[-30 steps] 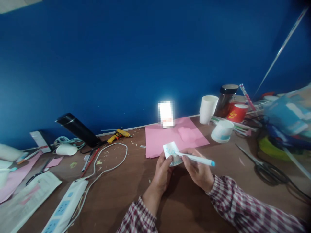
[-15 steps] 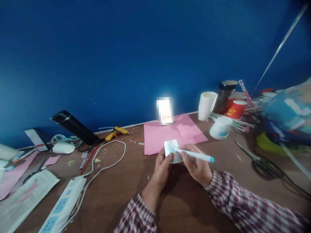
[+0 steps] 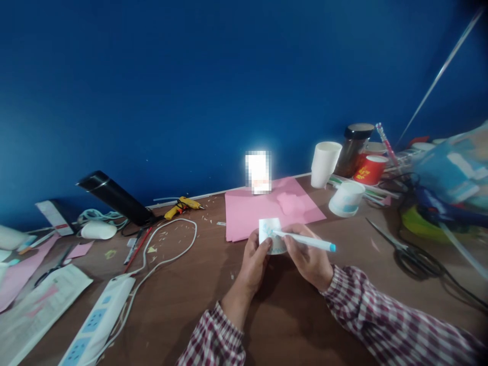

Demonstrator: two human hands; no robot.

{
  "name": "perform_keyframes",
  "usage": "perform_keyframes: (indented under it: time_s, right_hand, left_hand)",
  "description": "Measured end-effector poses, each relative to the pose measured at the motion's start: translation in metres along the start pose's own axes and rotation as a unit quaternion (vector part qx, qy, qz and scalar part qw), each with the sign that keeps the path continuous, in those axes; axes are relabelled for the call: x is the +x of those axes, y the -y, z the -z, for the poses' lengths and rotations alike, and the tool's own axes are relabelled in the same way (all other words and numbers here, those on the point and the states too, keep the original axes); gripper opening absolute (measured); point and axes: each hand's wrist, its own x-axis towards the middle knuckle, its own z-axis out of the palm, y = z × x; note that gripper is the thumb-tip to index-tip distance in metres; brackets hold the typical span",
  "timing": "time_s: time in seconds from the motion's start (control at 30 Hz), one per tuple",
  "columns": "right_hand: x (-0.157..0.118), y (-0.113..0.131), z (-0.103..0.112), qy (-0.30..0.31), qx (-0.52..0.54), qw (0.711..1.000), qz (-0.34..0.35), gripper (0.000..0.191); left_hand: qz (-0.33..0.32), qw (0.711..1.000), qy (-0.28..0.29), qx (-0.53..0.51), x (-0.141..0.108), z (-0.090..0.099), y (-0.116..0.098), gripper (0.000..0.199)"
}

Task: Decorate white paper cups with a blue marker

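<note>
My left hand (image 3: 253,263) is closed on a small white paper piece (image 3: 269,224), thumb on its front face. Blue marks show on the piece, and its lower part looks curved like a cup; fingers hide some of it. A white marker pen (image 3: 314,243) with a light-blue end is gripped in my right hand (image 3: 310,259). Its tip rests at or very near the blue marks. Just behind the hands lie sheets of pink paper (image 3: 247,218), with a smaller pink piece (image 3: 290,203) on top.
At right stand white paper cups (image 3: 325,165), an upturned cup (image 3: 346,198), a red cup (image 3: 370,170), a dark jar (image 3: 356,150) and scissors (image 3: 414,260). Leftward lie a yellow glue gun (image 3: 183,207), a black cylinder (image 3: 114,198), a power strip (image 3: 97,320) and a white cable (image 3: 196,231).
The white piece has turned slightly, showing more of its front. The pen stays against it with only a slight shift. The whole view has moved a little.
</note>
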Motion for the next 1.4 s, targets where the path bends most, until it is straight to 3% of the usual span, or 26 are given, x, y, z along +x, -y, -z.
perform_keyframes:
  time_s: [1.4]
  right_hand:
    - [0.0006,-0.0009,0.0005,-0.004,-0.013,1.0,-0.002,0.012]
  left_hand:
    - [-0.002,1.0,-0.007,0.023,-0.0006,0.0021,0.0015,0.04]
